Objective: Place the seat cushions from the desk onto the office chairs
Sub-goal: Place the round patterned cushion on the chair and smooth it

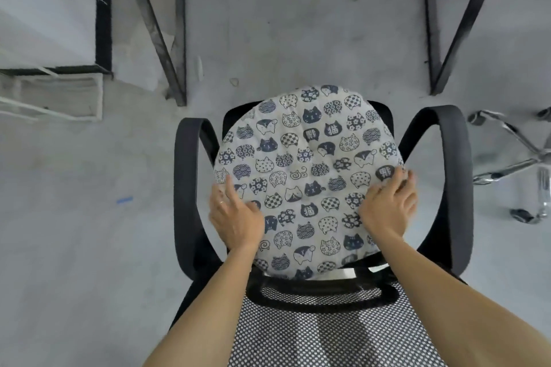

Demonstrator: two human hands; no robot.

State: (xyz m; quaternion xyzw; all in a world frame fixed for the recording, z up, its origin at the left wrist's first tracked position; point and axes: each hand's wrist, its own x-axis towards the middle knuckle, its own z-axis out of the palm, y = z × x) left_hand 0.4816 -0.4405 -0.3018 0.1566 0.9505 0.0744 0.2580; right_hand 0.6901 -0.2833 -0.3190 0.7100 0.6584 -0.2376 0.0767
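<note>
Where the cushion (pixel 307 176) lies: on the chair (pixel 328 334).
Left hand (pixel 235 214), right hand (pixel 387 205): flat, pressing it.
Tip: centre it between the 2 armrests (pixel 186 188).

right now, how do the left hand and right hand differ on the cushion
The left hand wears a ring; the right hand shows none. Left fingers lie straight at the left rim of the cushion; right fingers are blurred at its right rim. Both rest on the cushion on the chair.
</note>
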